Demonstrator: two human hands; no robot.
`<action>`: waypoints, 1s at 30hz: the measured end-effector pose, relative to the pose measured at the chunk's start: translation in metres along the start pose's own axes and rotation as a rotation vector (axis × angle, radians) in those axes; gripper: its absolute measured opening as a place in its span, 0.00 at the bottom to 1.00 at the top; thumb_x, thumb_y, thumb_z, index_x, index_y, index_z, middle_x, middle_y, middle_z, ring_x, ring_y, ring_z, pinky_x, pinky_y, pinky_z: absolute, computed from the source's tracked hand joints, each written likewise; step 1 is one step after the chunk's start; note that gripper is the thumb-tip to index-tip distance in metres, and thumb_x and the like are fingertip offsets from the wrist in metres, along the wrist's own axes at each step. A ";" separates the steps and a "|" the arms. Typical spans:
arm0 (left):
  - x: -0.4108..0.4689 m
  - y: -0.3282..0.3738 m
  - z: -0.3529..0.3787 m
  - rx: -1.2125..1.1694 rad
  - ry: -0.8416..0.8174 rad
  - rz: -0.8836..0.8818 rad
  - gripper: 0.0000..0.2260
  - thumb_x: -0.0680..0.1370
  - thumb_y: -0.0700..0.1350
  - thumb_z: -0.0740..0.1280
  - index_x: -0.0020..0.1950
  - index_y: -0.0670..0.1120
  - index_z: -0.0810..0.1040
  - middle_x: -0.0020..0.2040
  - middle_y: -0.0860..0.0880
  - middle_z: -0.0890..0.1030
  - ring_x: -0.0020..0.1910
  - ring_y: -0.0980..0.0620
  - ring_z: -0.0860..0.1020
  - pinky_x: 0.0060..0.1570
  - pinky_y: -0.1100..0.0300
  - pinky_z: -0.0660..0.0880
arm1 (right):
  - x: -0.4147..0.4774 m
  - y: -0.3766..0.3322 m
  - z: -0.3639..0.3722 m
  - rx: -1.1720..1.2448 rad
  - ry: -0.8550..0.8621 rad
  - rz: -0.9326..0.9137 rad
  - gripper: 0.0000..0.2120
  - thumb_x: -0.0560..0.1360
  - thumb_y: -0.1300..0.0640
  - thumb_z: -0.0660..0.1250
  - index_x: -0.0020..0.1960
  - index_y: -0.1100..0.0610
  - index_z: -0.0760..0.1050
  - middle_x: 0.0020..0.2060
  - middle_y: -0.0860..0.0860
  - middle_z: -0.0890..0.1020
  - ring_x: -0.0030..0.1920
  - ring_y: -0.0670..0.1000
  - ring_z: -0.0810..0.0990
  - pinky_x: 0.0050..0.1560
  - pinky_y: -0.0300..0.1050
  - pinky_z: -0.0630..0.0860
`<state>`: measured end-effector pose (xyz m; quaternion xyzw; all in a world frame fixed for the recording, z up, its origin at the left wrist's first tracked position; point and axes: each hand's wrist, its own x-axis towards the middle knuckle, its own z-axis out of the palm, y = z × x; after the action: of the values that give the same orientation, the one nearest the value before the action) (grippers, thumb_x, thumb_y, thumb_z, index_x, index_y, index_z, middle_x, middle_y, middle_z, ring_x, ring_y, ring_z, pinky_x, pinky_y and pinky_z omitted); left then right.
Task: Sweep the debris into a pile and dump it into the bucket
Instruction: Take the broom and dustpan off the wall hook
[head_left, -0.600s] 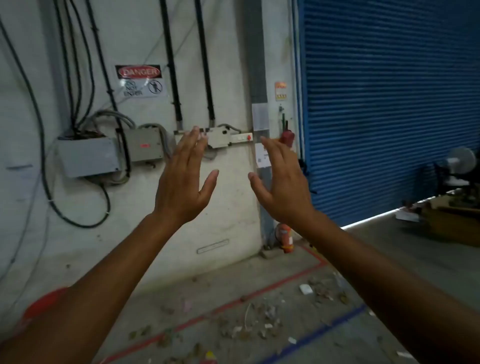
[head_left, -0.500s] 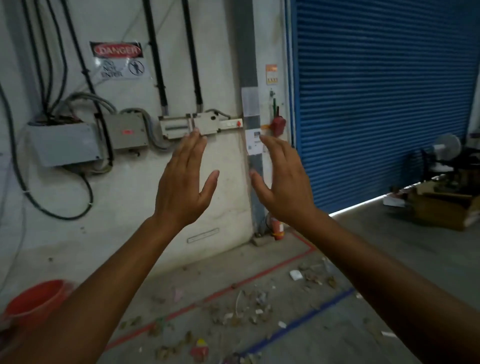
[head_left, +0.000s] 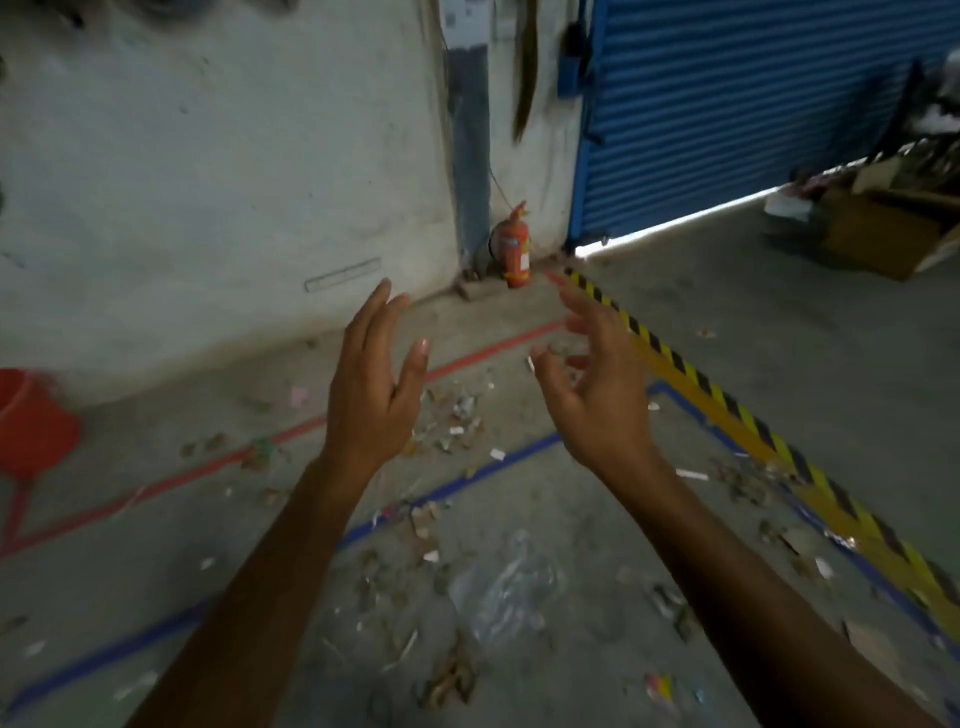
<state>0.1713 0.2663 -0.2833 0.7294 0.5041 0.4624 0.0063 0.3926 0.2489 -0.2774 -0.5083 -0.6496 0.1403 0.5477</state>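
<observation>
Both hands were empty, raised above the blue floor line (head_left: 467, 475): left hand (head_left: 371, 400) had straight, spread fingers, right hand (head_left: 597, 395) loosely bent ones, palms facing each other, grip on nothing. Debris (head_left: 431, 540) lay loose on both sides of that line with no single long axis, the scatter roughly following the line. It looked like light paper scraps, dry bits and a thin clear plastic sheet (head_left: 509, 577), likely to scatter, so better pushed low than picked up. Red bucket (head_left: 31, 421) sat well left of the line, cut off by the frame edge, blurred, tilt unclear.
</observation>
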 end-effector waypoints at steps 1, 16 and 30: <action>-0.004 -0.006 0.017 -0.020 -0.021 -0.034 0.23 0.83 0.51 0.58 0.72 0.37 0.70 0.76 0.42 0.67 0.75 0.48 0.65 0.74 0.61 0.60 | 0.000 0.018 0.003 0.012 -0.014 0.059 0.25 0.76 0.53 0.68 0.72 0.55 0.70 0.64 0.52 0.75 0.60 0.50 0.77 0.52 0.53 0.80; 0.011 -0.107 0.224 -0.199 -0.292 -0.335 0.25 0.81 0.53 0.62 0.73 0.40 0.69 0.74 0.43 0.69 0.74 0.50 0.67 0.70 0.64 0.65 | 0.079 0.245 0.072 -0.143 -0.201 0.426 0.20 0.79 0.51 0.68 0.70 0.53 0.73 0.65 0.52 0.76 0.56 0.44 0.74 0.49 0.48 0.81; 0.250 -0.254 0.429 -0.197 -0.497 -0.326 0.30 0.80 0.58 0.60 0.76 0.41 0.65 0.74 0.43 0.69 0.74 0.48 0.67 0.70 0.59 0.65 | 0.288 0.434 0.150 -0.272 -0.298 0.588 0.32 0.78 0.41 0.67 0.77 0.53 0.64 0.70 0.53 0.72 0.66 0.53 0.74 0.58 0.59 0.79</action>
<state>0.2941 0.7727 -0.4827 0.7256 0.5502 0.3093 0.2742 0.5182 0.7319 -0.4885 -0.7156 -0.5612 0.2768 0.3104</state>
